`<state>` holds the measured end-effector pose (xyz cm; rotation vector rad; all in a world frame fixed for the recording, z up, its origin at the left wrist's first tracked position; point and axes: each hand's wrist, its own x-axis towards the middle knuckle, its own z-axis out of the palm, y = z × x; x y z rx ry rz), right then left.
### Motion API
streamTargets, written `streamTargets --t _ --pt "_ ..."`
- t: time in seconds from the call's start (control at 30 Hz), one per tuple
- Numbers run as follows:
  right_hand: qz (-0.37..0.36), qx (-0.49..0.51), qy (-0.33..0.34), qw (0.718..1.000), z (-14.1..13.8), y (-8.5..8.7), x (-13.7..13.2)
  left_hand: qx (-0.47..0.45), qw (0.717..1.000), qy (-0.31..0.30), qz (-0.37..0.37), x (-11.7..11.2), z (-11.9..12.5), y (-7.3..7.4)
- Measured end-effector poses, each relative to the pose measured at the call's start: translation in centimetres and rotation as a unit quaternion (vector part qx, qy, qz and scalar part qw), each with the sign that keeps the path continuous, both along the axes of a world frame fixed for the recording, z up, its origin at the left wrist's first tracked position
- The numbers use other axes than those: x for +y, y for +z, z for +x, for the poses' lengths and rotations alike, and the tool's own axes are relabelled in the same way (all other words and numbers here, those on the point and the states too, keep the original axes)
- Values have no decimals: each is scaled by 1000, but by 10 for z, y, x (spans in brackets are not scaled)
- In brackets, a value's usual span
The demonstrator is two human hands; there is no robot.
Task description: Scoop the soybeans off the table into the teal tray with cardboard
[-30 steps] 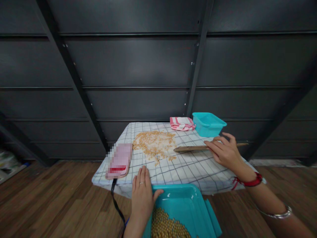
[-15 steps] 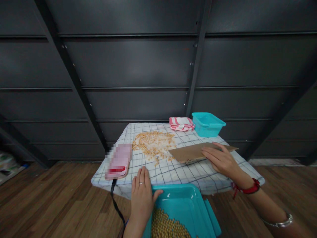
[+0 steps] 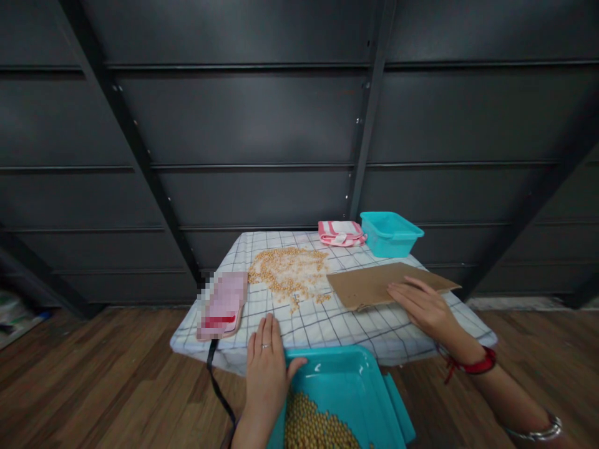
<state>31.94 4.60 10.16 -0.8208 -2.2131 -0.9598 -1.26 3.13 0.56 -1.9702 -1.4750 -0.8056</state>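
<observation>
My left hand (image 3: 266, 362) lies with its fingers stretched out flat toward the checked cloth at the table's near edge. Its thumb reaches over the left rim of a teal plastic basin (image 3: 344, 352). Small yellow-brown round beans (image 3: 318, 427) are heaped in the basin's lower left. On the right, my right hand (image 3: 423, 305) holds a folded piece of brown cardboard (image 3: 369, 284), fingers across its upper face; the thumb's grip is hidden. The cardboard slants over the cloth, just right of a spread of pale yellow beans (image 3: 290, 274) with whitish grains among them.
A table with a white checked cloth (image 3: 299, 330) stands before a dark panelled wall. At its back right are a smaller turquoise box (image 3: 390, 237) and a folded pink-and-white towel (image 3: 340, 232). A pink, partly blurred-out object (image 3: 229, 293) lies at left, above a black strap (image 3: 215, 380).
My right hand has shifted slightly right and down with the cardboard, whose broad face has turned more into view. My left hand stays at the basin rim. The spread beans look about the same.
</observation>
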Motion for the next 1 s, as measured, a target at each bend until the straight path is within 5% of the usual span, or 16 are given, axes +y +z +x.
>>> streamTargets --t 1.0 --pt "-5 -8 -97 995 25 10 -9 2 1000 -4 -9 -1 -3 0"
